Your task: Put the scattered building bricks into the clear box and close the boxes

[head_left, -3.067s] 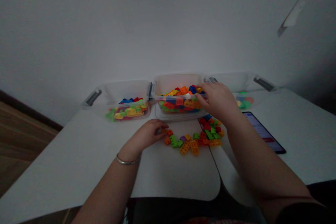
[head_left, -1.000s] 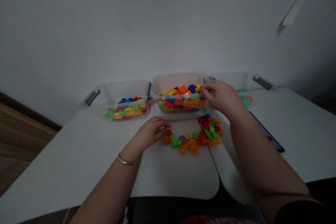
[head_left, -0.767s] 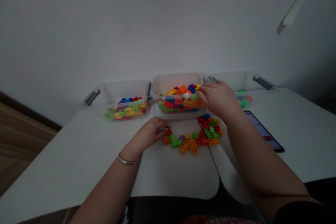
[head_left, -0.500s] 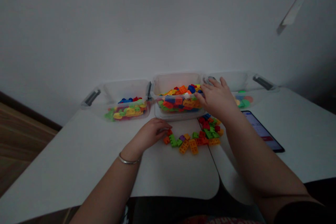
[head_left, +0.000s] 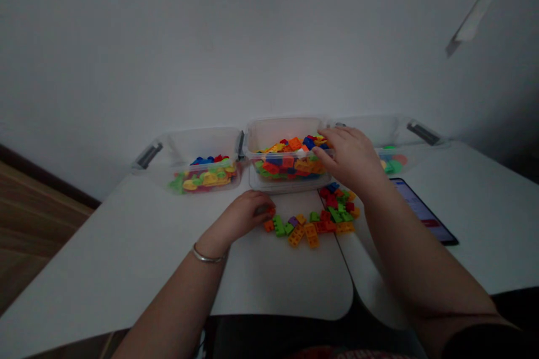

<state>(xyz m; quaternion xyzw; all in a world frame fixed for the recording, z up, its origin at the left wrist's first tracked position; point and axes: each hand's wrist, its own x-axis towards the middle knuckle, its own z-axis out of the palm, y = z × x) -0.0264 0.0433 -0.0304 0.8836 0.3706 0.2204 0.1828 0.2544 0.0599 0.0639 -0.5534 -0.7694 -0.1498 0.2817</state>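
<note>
Working at the counter (head_left: 126, 258), we hold our right hand (head_left: 351, 160) open, fingers (head_left: 328, 134) spread over the clear middle bin (head_left: 286, 134), while our left hand (head_left: 246, 216) curls beside the loose plastic bricks (head_left: 314, 224) lying lower centre, its grip unclear, with those bricks outside the bins.

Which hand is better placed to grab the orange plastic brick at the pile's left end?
Left, likely: the left hand is beside the orange brick; the right hand is farther off, at the clear plastic tub.

Home room, white desk (head_left: 105, 252), wood floor (head_left: 29, 230), white wall (head_left: 252, 39)
</note>
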